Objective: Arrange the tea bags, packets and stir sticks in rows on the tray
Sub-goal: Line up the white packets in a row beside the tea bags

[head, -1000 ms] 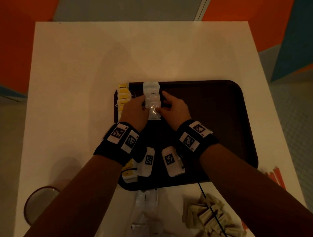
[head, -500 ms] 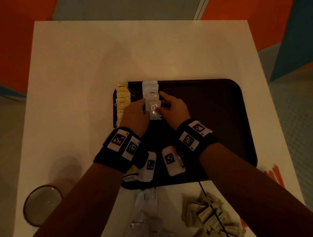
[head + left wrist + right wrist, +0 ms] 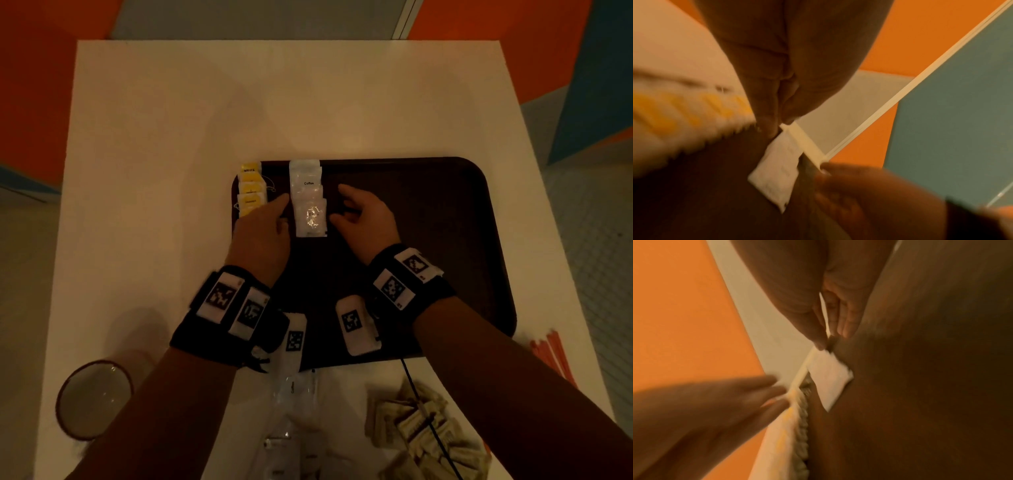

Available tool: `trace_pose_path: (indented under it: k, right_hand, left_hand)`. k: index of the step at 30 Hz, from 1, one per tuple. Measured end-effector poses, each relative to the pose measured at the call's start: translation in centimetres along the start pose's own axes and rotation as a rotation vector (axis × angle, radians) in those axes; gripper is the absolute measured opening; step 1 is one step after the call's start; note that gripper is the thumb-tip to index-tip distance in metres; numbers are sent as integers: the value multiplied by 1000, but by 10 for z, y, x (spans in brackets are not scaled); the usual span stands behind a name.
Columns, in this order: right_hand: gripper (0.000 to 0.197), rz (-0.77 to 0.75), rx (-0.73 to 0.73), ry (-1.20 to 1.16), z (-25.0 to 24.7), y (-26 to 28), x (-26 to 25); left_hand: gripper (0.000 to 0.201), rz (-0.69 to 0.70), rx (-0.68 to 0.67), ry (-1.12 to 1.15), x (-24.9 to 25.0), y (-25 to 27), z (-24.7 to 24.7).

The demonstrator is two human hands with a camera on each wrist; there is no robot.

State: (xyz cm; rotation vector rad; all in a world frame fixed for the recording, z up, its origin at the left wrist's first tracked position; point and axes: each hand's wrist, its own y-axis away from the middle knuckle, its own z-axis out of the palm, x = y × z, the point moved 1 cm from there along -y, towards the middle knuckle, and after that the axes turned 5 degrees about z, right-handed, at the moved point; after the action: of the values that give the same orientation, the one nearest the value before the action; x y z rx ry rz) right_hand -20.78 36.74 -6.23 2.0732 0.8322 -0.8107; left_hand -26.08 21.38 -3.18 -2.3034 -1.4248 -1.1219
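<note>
Both hands (image 3: 263, 236) (image 3: 364, 219) spread, flanking coffee packets (image 3: 310, 205); cup (image 3: 94, 399) near-left

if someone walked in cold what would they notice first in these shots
Probably the two hands over the dark tray: the left hand and the right hand sit on either side of a column of white coffee packets at its far left part. Next, the yellow tea bags overlapping in a row along the tray's left edge. The unsorted heap of beige packets and the orange stir sticks lie off the tray on the white table.
</note>
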Motion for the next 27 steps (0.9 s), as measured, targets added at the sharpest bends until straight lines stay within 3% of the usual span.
trace_pose_path:
  k: [4,7,11,15,19,24,27]
  right_hand:
    - [49,-52,-106,-6,-29,39,5]
    - [44,-62,-351,42,-37,87,16]
    - [37,-47,-614,301,-17,147,47]
    - [37,-202,-632,410,12,180,73]
    - [38,-274,-558,495,30,197,77]
    - [54,-247,-625,637,49,222,77]
    - [51,-230,-620,722,59,234,79]
  left_hand:
    - [38,57,25,126,-4,69,-30]
    - [28,-2,-69,146,-18,133,-32]
    - [23,-69,-204,44,-46,198,-2]
    - [41,-130,-324,-87,-61,238,31]
    - [56,-194,-307,-181,-67,251,49]
    - [36,-198,-282,-90,-72,257,56]
    - [36,-220,-204,10,-72,261,53]
